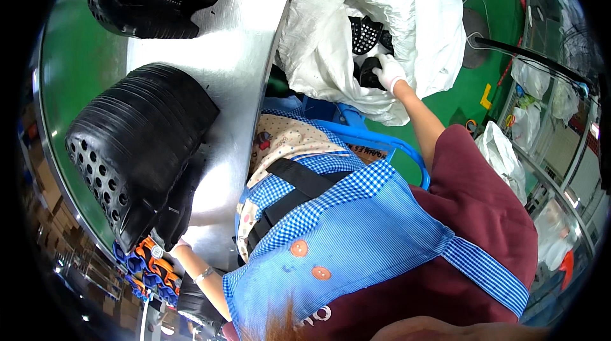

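Observation:
My right hand, in a white glove, reaches into a large white sack. Its fingers are closed on a dark, rounded piece that looks like a black clog. Beside it in the sack lies a black clog dotted with holes. My left hand is at the lower end of a bulky black ribbed clog-like piece with round holes along one side. A narrow black part hangs down there and hides the left fingers.
The black piece stands over a shiny metal table; another black moulded piece lies at its far end. A blue tubular frame stands beside me. Plastic bags hang on a rack at right. Blue and orange items sit low at left.

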Available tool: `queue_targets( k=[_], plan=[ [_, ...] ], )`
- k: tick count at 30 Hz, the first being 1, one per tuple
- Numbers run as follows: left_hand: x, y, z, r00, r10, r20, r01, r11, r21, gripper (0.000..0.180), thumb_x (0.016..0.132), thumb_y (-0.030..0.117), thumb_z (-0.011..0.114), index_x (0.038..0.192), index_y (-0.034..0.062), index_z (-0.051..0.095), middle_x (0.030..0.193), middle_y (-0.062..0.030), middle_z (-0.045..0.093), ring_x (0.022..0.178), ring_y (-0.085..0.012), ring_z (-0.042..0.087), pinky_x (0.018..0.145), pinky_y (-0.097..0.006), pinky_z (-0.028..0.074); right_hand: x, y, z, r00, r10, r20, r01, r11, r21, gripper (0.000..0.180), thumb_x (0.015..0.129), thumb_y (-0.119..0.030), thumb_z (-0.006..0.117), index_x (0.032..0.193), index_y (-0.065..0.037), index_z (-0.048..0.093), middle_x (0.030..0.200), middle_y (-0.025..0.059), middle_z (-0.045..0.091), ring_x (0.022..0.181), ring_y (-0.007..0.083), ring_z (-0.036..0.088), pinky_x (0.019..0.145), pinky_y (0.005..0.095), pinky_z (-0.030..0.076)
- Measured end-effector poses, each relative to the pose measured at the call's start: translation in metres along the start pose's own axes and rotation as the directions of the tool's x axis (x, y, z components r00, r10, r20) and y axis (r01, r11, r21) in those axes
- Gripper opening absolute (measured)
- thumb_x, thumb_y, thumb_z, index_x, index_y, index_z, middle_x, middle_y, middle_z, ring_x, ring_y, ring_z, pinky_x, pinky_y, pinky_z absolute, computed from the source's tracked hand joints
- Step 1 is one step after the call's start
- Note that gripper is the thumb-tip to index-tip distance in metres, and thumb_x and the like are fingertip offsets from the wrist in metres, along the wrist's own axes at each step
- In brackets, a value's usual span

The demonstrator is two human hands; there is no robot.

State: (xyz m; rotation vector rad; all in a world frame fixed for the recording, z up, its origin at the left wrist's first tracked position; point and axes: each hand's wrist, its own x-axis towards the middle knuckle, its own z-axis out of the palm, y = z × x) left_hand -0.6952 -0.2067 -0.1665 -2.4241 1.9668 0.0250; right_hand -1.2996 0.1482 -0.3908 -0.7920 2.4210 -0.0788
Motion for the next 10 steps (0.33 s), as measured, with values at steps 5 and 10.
queue_targets(
  k=[5,10],
  plan=[
    [-0.016,0.036,-0.047,0.988,0.066,-0.142,-0.13,0.852,-0.507,0.041,0.1,0.015,0.047,0.139,0.0013,0.048,0.139,-0.0156,0.053,0.121,-0.0271,0.056,0.106,-0.033,0.043,0.001,-0.008,-0.051,0.946,-0.177,-0.271,0.234,0.953,0.194,0.045,0.082,-0.023,0.065,0.122,-0.004,0.057,0.112,0.0218,0.06,0.109,0.0383,0.056,0.097,0.0413,0.044],
    [-0.055,0.085,-0.119,0.91,-0.009,-0.415,-0.306,0.661,-0.685,0.046,0.104,0.027,0.039,0.141,0.0013,0.044,0.139,-0.019,0.049,0.119,-0.031,0.058,0.096,-0.041,0.053,-0.015,-0.056,-0.121,0.968,-0.174,-0.179,0.247,0.765,0.594,0.049,0.083,-0.024,0.064,0.126,0.0,0.056,0.12,0.0204,0.062,0.115,0.029,0.058,0.102,0.0375,0.042]
  ],
)
